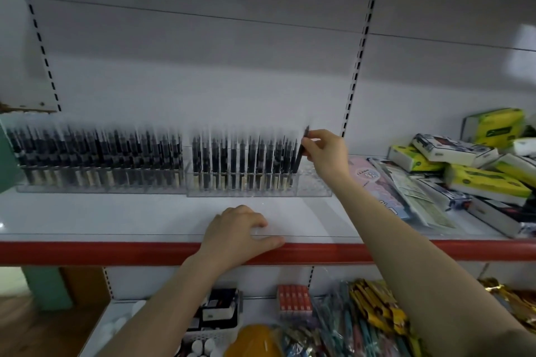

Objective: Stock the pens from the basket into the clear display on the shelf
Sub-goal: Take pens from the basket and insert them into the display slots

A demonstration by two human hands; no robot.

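Shelf (145, 217): pink pack (366, 174) reads "LEARN".

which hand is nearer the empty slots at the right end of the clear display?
Right. The right hand pinches a black pen just above the empty slots. The left hand rests on the shelf edge, in front of the display and apart from it.

Right hand (326, 153) pinched a black pen (301, 151) at the right end of the clear display (258, 191), tilted among upright pens, while left hand (240, 232) rested on the shelf (116, 220) edge.
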